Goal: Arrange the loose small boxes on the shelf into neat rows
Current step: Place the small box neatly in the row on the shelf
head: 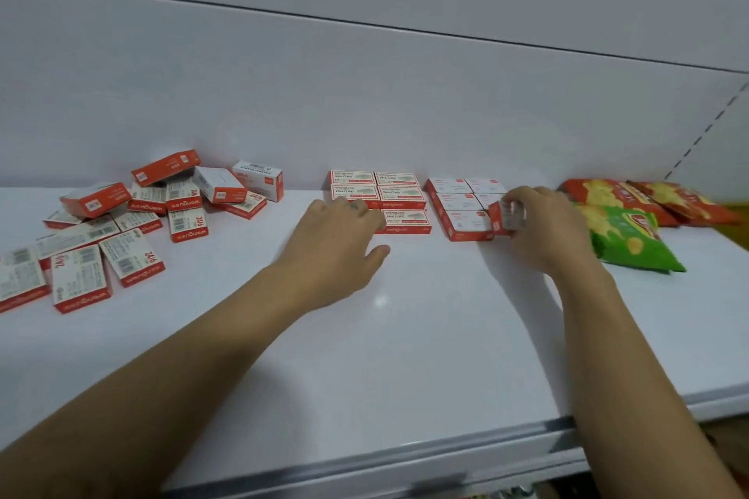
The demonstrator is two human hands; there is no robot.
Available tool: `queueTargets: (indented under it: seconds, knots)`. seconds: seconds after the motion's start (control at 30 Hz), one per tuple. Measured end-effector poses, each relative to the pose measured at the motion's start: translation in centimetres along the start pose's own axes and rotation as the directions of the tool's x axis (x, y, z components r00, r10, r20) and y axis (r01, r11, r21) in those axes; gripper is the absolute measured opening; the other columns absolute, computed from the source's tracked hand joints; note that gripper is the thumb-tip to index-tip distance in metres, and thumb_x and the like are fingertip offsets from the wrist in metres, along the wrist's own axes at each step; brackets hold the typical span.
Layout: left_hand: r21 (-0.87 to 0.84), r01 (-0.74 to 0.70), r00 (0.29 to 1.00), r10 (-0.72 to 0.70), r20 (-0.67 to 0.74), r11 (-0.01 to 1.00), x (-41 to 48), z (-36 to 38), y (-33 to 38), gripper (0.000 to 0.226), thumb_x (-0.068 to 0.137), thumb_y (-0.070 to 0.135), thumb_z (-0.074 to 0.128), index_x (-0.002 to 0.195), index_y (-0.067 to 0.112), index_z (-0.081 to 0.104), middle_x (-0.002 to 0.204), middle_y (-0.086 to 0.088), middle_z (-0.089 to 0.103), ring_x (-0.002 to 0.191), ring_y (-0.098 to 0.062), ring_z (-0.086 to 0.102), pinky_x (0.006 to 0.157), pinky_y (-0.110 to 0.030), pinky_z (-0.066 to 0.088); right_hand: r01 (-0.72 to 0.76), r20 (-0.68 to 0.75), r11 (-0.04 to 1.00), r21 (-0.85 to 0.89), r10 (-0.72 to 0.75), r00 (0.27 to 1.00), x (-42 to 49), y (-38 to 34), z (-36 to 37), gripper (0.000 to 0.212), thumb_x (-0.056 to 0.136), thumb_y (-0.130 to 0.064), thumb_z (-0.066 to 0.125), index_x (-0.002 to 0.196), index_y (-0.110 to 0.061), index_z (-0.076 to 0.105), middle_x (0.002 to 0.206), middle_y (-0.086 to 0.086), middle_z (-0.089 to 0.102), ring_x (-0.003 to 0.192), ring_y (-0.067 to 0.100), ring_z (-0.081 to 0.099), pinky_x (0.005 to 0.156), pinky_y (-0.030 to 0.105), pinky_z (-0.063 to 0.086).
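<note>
Several red-and-white small boxes lie in a loose pile [133, 223] at the left of the white shelf [405, 336]. A neat block of boxes [399, 194] sits at the middle back, in two columns. A second neat block [462, 207] lies to its right. My left hand [340, 243] rests over the front left box of the middle block, its fingers curled down onto it. My right hand [543, 227] pinches a small box [504, 217], tilted at the front right corner of the second block.
Red snack bags [648, 198] and a green snack bag [632, 243] lie at the right, close behind my right hand. The shelf's front edge [405, 454] runs across the bottom. A white back wall [364, 101] rises behind the boxes.
</note>
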State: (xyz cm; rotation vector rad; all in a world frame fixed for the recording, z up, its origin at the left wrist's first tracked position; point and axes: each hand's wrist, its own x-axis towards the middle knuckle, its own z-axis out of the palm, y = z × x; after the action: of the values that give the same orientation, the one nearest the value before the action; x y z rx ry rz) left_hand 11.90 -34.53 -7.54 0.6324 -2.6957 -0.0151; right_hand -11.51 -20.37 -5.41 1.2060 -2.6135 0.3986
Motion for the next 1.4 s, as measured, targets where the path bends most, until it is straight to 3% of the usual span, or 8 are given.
queueTargets:
  seconds: [0.2,0.3,0.43,0.57,0.9,1.07,1.23,1.4]
  knots:
    - [0.03,-0.039,0.999,0.039,0.016,0.999,1.2,1.4,2.1,0.037,0.094,0.044,0.041,0.123,0.023,0.052,0.12,0.003,0.057,0.109,-0.02,0.049,0.093,-0.039,0.038,-0.08,0.024,0.994,0.077,0.079,0.997,-0.4,0.9,-0.1,0.039,0.075,-0.036,0.053,0.107,-0.019,0.065,0.105,0.011,0.062,0.105,0.035,0.05,0.081,0.039,0.044]
    - [0.007,-0.065,0.998,0.064,0.028,0.998,0.7,1.9,2.4,0.04,0.094,0.044,0.041,0.126,0.023,0.05,0.125,0.003,0.056,0.114,-0.021,0.048,0.096,-0.039,0.037,-0.088,0.038,0.991,0.101,0.085,0.996,-0.9,0.4,0.4,0.034,0.078,-0.024,0.054,0.109,-0.02,0.068,0.108,0.009,0.063,0.108,0.034,0.05,0.084,0.037,0.043]
    - [0.019,-0.057,0.998,0.057,0.04,0.998,-0.2,2.1,2.2,0.041,0.095,0.044,0.041,0.129,0.023,0.049,0.127,0.002,0.055,0.116,-0.021,0.047,0.098,-0.039,0.036,-0.054,0.073,0.992,0.115,0.045,0.996,-0.7,-0.1,0.8,0.02,0.078,-0.025,0.064,0.095,-0.019,0.073,0.105,0.008,0.066,0.1,0.031,0.059,0.077,0.032,0.045]
    - [0.0,-0.066,0.996,0.066,0.06,0.998,-0.7,2.1,2.5,0.041,0.095,0.044,0.039,0.13,0.025,0.047,0.127,0.004,0.055,0.116,-0.019,0.046,0.099,-0.037,0.035,-0.077,0.122,0.984,0.159,0.058,0.991,-0.6,-0.5,0.7,0.026,0.085,-0.01,0.06,0.11,-0.011,0.069,0.117,0.014,0.065,0.11,0.032,0.056,0.09,0.034,0.041]
    - [-0.009,-0.072,0.997,0.072,0.036,0.997,-0.8,1.8,1.8,0.041,0.095,0.045,0.041,0.131,0.025,0.048,0.129,0.005,0.055,0.119,-0.018,0.045,0.098,-0.036,0.034,-0.086,0.115,0.989,0.124,0.071,0.991,-0.6,-0.6,1.2,0.03,0.085,-0.02,0.058,0.115,-0.019,0.065,0.12,0.008,0.063,0.113,0.029,0.053,0.094,0.037,0.043]
    - [-0.061,-0.024,1.0,0.025,0.016,0.998,-1.1,1.0,1.4,0.041,0.095,0.045,0.042,0.132,0.027,0.046,0.133,0.007,0.052,0.122,-0.015,0.043,0.1,-0.035,0.031,0.031,0.034,0.999,0.038,-0.032,0.999,-1.2,-2.3,0.6,0.06,0.082,-0.021,0.064,0.138,-0.027,0.046,0.15,0.002,0.037,0.139,0.023,0.028,0.114,0.041,0.015]
    - [-0.049,0.02,1.0,-0.021,-0.019,0.999,-1.2,-0.5,0.4,0.04,0.093,0.044,0.045,0.129,0.028,0.047,0.128,0.006,0.054,0.117,-0.017,0.045,0.097,-0.037,0.034,0.193,0.014,0.977,0.086,-0.195,0.981,-1.3,-6.5,-0.7,0.061,0.085,-0.04,0.065,0.14,-0.029,0.043,0.151,-0.001,0.037,0.139,0.02,0.029,0.116,0.04,0.014]
    - [-0.031,0.106,0.992,-0.108,-0.063,0.994,-1.9,-2.2,-1.5,0.04,0.091,0.044,0.048,0.127,0.026,0.049,0.125,0.002,0.056,0.115,-0.02,0.046,0.095,-0.038,0.034,0.342,0.035,0.926,0.16,-0.351,0.936,-2.0,-11.0,-1.1,0.066,0.084,-0.043,0.066,0.143,-0.029,0.039,0.152,-0.003,0.034,0.14,0.018,0.026,0.117,0.038,0.015]
